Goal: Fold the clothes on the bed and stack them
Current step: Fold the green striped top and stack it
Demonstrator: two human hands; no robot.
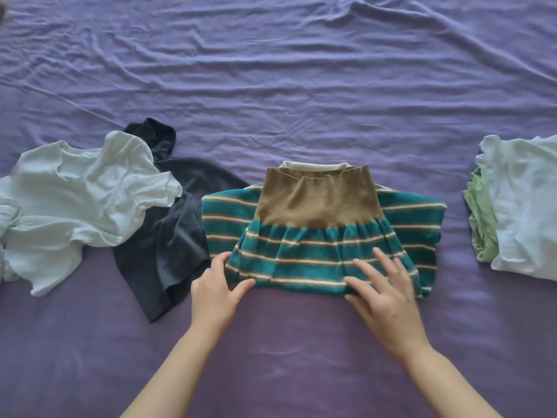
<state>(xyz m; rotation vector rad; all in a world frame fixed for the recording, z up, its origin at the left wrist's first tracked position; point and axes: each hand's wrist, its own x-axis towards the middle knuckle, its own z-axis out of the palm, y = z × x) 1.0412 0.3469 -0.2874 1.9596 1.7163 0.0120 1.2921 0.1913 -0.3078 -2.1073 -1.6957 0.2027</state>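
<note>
- Pressing down on a striped sweater (325,236), your two hands sit at the lower middle of the frame, both over its near edge.
- Your left hand (215,289) rests at the sweater's lower left corner, thumb on top of the cloth and fingers at the edge; whether it pinches the cloth or only touches it, you cannot tell from this view.
- Your right hand (384,294) lies flat with fingers spread and straight on the lower right part of the sweater, holding nothing.
- The sweater is teal with white and tan stripes, partly folded, its tan ribbed band turned up toward the top of the frame, in the centre of the purple bed sheet (271,70).
- Just left of it lies a crumpled dark shirt (168,236), touching the sweater's left side.
- A rumpled white shirt (75,200) lies at the left edge of the frame, partly over the dark one.
- At the right edge sits a stack (518,206): a pale blue garment on top of a light green one, well apart from the sweater.
</note>
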